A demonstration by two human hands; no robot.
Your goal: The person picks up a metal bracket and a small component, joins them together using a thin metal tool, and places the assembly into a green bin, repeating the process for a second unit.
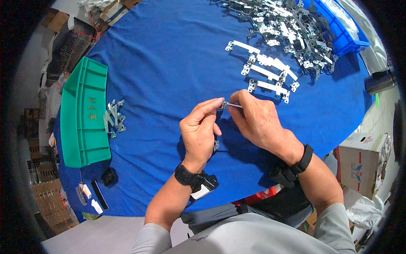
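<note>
Pinched between thumb and fingers, a metal bracket (216, 145) sits in my left hand (198, 127); most of its length is hidden behind the fingers. My right hand (258, 118) is closed around a thin silver shaft (234, 105), whose tip meets the bracket's upper end at the left fingertips. What the shaft belongs to is hidden in the fist. Just beyond my right hand lies a row of several similar white-and-silver brackets (270, 86). A big heap of the same sort of brackets (292, 34) covers the far right of the blue cloth.
On the left of the blue cloth (160, 63) stands a green tray (95, 131), with a small pile of brackets (113, 118) beside it. A blue crate (347, 29) is at the back right. Black items (110, 177) lie front left, and a cardboard box (359, 163) stands off the right edge.
</note>
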